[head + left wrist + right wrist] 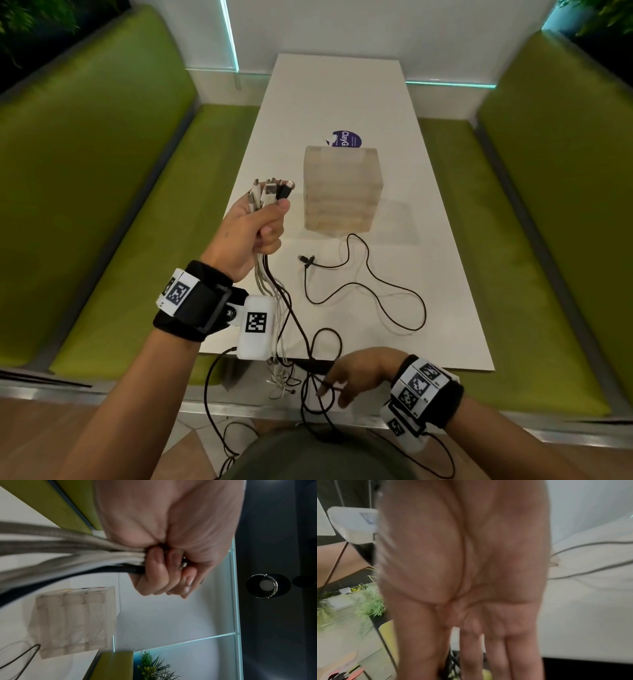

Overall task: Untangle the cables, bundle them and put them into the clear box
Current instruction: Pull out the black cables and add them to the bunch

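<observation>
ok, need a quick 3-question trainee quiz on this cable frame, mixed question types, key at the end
1. True or false: the left hand grips a bunch of cables with the plugs pointing up.
2. Multiple choice: where is the loose black cable that neither hand holds? A) inside the clear box B) on the white table in front of the clear box C) on the green bench
3. Fill in: the right hand reaches with straight fingers into the cable ends that hang below the table ____.

Key: 1 true; 2 B, it lies in loops on the table, near the clear box; 3 edge.
</observation>
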`<state>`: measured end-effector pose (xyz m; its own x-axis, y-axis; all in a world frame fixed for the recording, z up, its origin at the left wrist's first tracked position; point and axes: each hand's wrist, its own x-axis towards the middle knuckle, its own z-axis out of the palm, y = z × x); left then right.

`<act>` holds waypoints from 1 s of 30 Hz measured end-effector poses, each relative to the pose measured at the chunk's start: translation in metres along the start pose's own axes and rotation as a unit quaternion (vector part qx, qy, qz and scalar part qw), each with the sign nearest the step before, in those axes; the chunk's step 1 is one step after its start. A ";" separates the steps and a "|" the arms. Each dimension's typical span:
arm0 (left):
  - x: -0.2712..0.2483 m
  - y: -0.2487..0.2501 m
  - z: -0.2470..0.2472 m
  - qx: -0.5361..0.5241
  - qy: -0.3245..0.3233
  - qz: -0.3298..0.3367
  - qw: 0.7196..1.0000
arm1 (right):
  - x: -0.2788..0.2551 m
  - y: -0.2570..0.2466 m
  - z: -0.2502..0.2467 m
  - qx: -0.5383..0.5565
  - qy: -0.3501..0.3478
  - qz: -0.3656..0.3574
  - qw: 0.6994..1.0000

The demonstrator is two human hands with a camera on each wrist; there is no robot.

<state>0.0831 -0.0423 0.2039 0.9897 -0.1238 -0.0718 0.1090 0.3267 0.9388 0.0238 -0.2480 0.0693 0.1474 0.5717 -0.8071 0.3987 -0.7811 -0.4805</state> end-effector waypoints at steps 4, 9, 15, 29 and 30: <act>0.002 0.002 -0.003 0.009 0.008 0.004 1.000 | -0.007 0.016 -0.013 0.108 0.199 -0.029 0.974; 0.005 0.001 -0.004 0.003 0.013 0.004 1.000 | 0.001 0.027 -0.020 0.375 0.307 -0.004 0.875; 0.007 -0.004 0.002 0.005 -0.008 0.000 1.000 | 0.033 0.022 -0.028 0.336 0.394 0.084 0.852; 0.005 -0.006 -0.001 0.021 -0.012 0.006 1.000 | 0.020 0.001 -0.013 0.032 0.112 0.072 0.991; 0.005 -0.007 0.000 0.023 -0.013 0.005 1.000 | 0.017 -0.002 -0.013 -0.001 0.072 0.075 0.995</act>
<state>0.0871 -0.0450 0.1968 0.9877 -0.1461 -0.0548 0.0951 0.2845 0.9539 0.0373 -0.2337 0.0607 0.3328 0.4795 -0.8120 0.3643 -0.8596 -0.3583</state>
